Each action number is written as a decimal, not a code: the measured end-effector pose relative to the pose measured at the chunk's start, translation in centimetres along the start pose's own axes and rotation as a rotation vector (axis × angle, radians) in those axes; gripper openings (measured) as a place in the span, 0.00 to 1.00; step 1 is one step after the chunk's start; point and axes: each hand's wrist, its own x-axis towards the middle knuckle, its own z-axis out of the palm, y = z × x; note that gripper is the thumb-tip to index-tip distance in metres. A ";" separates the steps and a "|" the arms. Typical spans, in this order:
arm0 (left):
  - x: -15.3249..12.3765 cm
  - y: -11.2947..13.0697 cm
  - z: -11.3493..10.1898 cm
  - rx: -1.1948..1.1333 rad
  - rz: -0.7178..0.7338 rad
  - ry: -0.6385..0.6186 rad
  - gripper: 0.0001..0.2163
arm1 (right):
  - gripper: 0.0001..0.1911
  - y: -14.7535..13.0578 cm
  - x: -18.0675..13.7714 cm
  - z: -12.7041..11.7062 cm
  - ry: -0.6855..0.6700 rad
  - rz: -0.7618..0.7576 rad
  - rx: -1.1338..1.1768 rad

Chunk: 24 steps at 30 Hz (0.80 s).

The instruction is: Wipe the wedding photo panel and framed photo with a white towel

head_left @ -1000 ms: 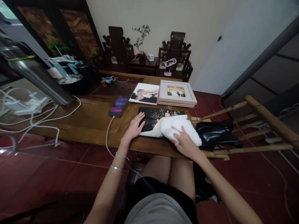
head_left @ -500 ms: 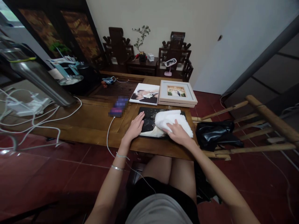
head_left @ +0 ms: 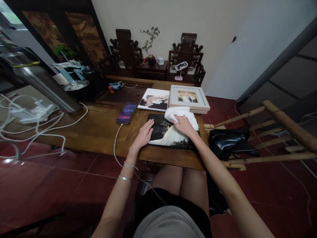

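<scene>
A dark picture panel [head_left: 158, 127] with a pale, dress-like shape lies flat on the wooden table in front of me. My left hand [head_left: 145, 134] rests on its left edge, fingers stretched out and flat. On the panel's upper right part is a bunched white towel [head_left: 192, 117]. My right hand [head_left: 183, 125] presses down on this towel and grips it, its fingers partly sunk in the folds. The towel hides the panel's far right corner and reaches the lower side of a framed photo [head_left: 188, 97].
Behind the panel lies a second picture [head_left: 155, 99], left of the framed photo. A phone [head_left: 126, 113] with a white cable is to the left. Farther left stand a steel bottle [head_left: 47, 84] and tangled cords. A bamboo chair [head_left: 272, 125] holding a black bag is at the right.
My right hand has slid the towel away from me, up the panel, uncovering more of the pale shape and the lower right part. My left hand has stayed in place.
</scene>
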 end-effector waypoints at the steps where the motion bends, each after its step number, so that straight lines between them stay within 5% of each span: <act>1: 0.0 0.0 0.0 -0.002 -0.002 0.000 0.20 | 0.16 -0.5 -0.9 0.1 -0.004 -0.013 -0.010; 9: -0.1 0.3 0.0 -0.009 -0.021 0.004 0.21 | 0.10 -4.7 -11.6 0.0 -0.091 -0.239 0.080; 13: -0.1 0.2 0.0 -0.010 -0.006 0.002 0.21 | 0.12 -6.1 -14.2 -0.3 -0.155 -0.274 0.178; 18: -0.1 -0.2 0.2 -0.011 -0.005 0.013 0.20 | 0.10 -5.9 -11.7 0.1 -0.109 -0.263 0.109; 24: 0.0 -0.3 0.2 -0.001 0.006 0.005 0.21 | 0.15 -3.3 -3.1 0.4 -0.088 -0.137 -0.005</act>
